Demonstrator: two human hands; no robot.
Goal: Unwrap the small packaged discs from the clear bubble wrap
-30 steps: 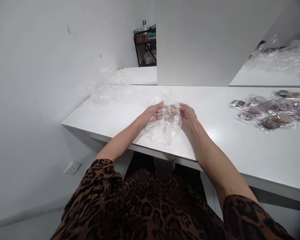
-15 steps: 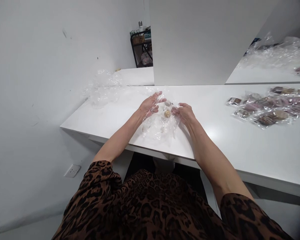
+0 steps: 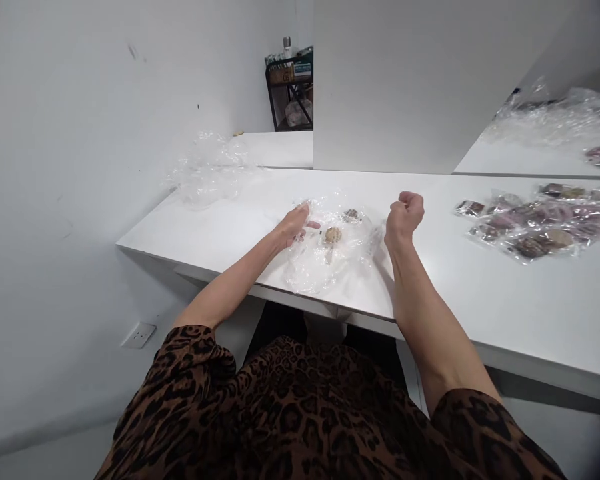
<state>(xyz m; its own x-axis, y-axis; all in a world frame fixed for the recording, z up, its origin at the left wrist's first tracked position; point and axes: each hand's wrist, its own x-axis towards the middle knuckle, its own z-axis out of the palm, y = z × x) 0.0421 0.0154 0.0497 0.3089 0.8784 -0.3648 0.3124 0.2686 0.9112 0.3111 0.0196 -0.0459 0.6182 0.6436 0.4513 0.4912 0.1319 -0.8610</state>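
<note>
Crumpled clear plastic wrapping point(image 3: 313, 270) lies on the white table between my hands. In or under it show a small round tan-and-brown item point(image 3: 333, 235) and a darker brown one point(image 3: 351, 215); the film's glare hides what they are. My left hand point(image 3: 295, 225) grips the wrapping's left side, with film across the fingers and one finger pointing inward. My right hand point(image 3: 405, 212) is closed and raised to the right of the wrapping. Its fingers are turned away, so I cannot make out what they hold.
More clear film point(image 3: 213, 173) is heaped at the table's left end, by the wall. Several clear packets with brown and pink contents point(image 3: 545, 223) lie on the right. An upright white panel point(image 3: 380, 87) stands along the back edge. A dark shelf rack point(image 3: 290, 87) is beyond.
My right hand has moved right and up, away from the small items, and closed. My left hand has shifted slightly left and down. The wrapping is spread wider, showing both items more clearly.
</note>
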